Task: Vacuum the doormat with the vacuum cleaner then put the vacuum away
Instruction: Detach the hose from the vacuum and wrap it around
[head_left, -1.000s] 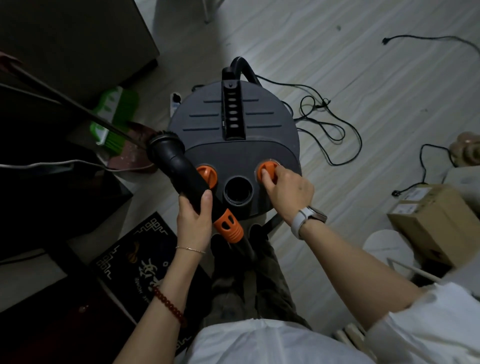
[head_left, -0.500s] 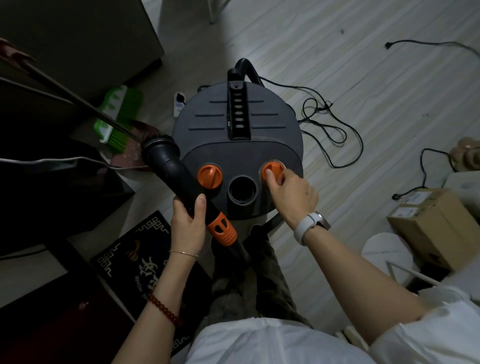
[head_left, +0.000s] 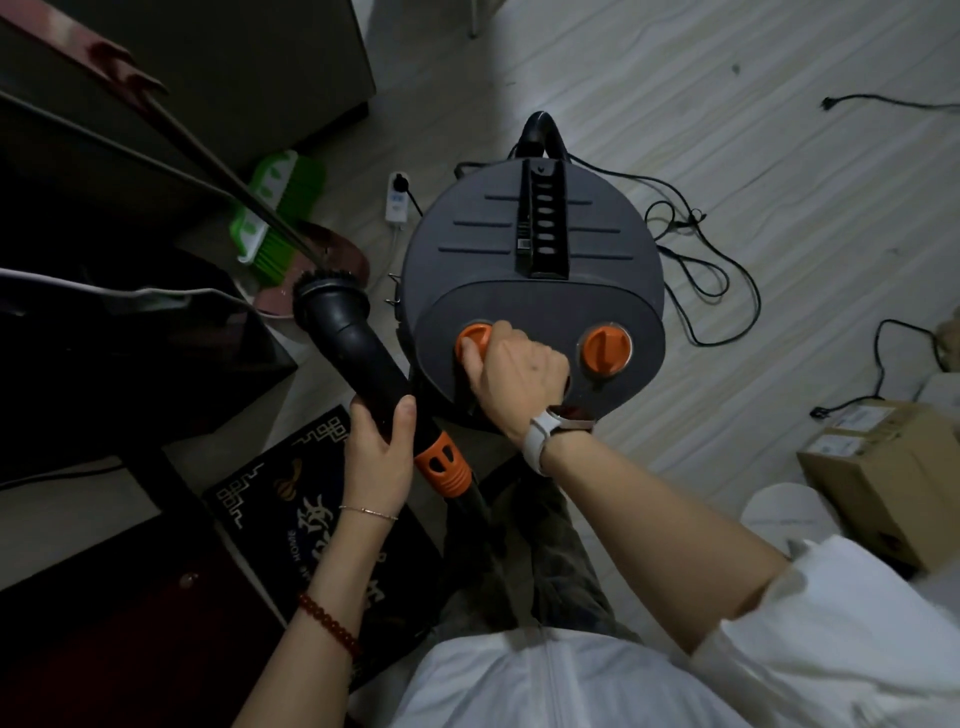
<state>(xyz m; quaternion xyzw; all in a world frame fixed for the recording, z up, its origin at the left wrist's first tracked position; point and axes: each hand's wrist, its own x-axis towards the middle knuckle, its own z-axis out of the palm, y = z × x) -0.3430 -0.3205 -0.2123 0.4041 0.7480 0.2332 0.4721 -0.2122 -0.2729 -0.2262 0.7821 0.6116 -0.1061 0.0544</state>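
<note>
Vacuum cleaner (head_left: 530, 270) beside doormat (head_left: 291, 519); bare floor (head_left: 727, 78) beyond.

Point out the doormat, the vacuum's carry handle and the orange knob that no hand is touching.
doormat (head_left: 283, 512): head view, on its dark patterned face left of the forearm.
carry handle (head_left: 543, 228): head view, on the slotted black bar atop the lid.
free orange knob (head_left: 605, 349): head view, on its raised centre ridge.
</note>
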